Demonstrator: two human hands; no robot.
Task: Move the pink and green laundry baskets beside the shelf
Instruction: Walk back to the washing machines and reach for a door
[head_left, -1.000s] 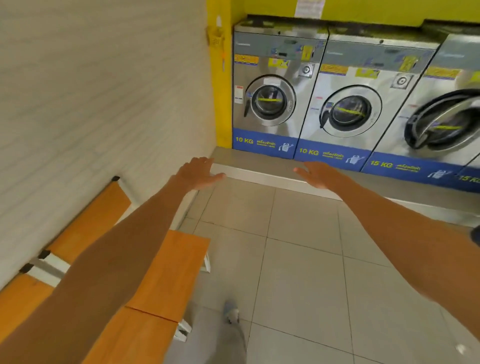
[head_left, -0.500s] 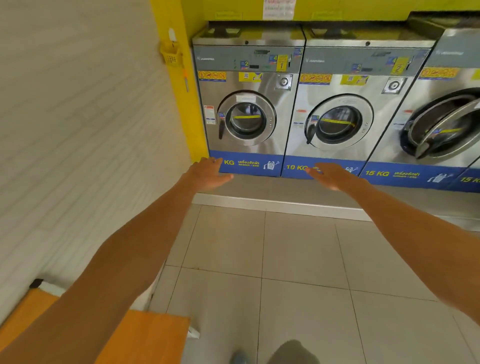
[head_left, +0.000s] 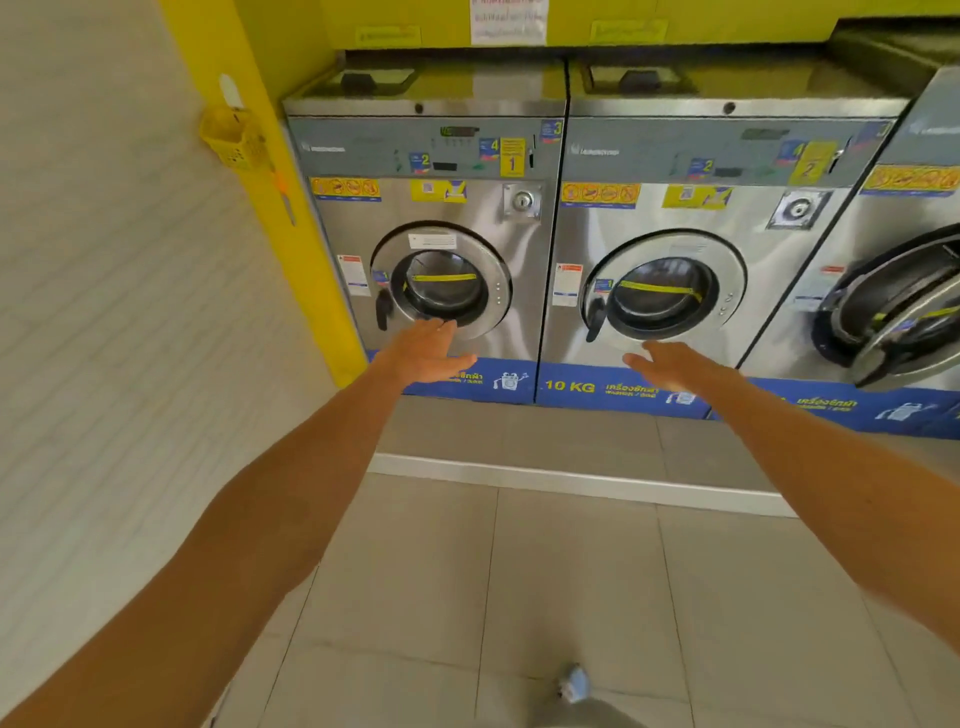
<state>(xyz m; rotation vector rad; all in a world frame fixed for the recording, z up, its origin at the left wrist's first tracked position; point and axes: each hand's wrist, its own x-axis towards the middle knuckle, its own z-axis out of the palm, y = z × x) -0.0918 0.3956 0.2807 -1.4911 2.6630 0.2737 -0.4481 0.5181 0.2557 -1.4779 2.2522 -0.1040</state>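
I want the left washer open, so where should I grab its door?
Take the black handle on the left edge of the round steel door, coming from the front; it stands vertical and proud of the rim, nearest the left hand.

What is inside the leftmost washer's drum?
Through the leftmost washer's door glass, only bare metal drum and a yellow strip show; no laundry is visible. The left hand covers the door's lower edge.
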